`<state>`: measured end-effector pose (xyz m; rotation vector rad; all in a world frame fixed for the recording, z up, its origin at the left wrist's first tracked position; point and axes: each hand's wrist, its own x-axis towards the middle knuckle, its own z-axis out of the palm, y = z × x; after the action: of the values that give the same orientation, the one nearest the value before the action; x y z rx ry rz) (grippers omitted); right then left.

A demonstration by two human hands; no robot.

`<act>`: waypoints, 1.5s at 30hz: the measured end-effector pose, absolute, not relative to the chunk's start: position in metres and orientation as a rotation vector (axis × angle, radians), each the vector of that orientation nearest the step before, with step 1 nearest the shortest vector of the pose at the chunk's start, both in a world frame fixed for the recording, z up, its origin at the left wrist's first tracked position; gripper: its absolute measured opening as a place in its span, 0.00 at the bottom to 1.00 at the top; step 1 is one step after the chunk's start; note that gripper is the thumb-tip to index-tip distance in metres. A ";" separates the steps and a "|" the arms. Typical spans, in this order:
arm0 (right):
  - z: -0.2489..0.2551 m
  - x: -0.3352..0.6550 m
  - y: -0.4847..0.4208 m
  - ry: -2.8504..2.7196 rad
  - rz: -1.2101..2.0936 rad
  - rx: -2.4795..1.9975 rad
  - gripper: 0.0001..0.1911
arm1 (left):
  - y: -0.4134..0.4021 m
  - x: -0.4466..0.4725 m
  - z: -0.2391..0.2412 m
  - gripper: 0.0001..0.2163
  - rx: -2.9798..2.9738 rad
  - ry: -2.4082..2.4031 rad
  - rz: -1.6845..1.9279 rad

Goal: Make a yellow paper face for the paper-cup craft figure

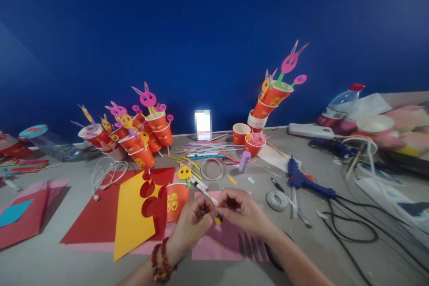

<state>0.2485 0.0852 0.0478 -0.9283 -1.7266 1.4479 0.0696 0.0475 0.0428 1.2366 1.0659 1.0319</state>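
Note:
My left hand (197, 218) and my right hand (240, 211) meet over the desk, fingertips pinched together. Between them shows a small yellow-and-black piece (218, 219), partly covered by my fingers. Beneath lies a pink paper sheet (209, 248) with narrow leaf-shaped cut-outs on its right side. A dark loop beside it is mostly hidden under my right forearm. Left of my left hand stands a red paper cup (177, 201), and a yellow long-eared paper face (184, 173) rises from it. Markers (200, 183) lie just behind my hands.
Yellow card (130, 223) with round cut-outs overlaps red card (90, 214) at left. Stacked decorated cups (137, 152) stand behind, with more (268, 103) at back right. A blue glue gun (306, 181), its cord, and a tape roll (277, 199) lie right. A lit screen (203, 125) stands centrally.

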 end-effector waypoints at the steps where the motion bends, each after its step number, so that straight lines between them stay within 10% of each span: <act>1: 0.047 0.248 0.085 -1.723 1.476 -0.926 0.12 | 0.047 0.070 0.044 0.06 1.252 1.070 1.043; 16: 0.035 0.244 0.089 -1.357 1.771 -0.929 0.21 | 0.046 0.069 0.028 0.16 1.158 1.108 1.080; 34: 0.027 0.251 0.094 -1.565 1.670 -0.947 0.22 | 0.045 0.065 0.048 0.04 1.626 1.248 1.025; 40: 0.034 0.249 0.094 -1.382 1.680 -0.948 0.23 | 0.048 -0.005 0.067 0.15 1.835 1.815 1.301; 45: 0.031 0.245 0.092 -1.369 1.684 -0.922 0.25 | 0.053 -0.040 0.041 0.26 1.771 2.149 0.637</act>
<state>0.2454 0.0917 0.0308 -0.9217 -1.3695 1.6837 -0.0399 0.0529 0.0408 1.7705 2.1490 0.6368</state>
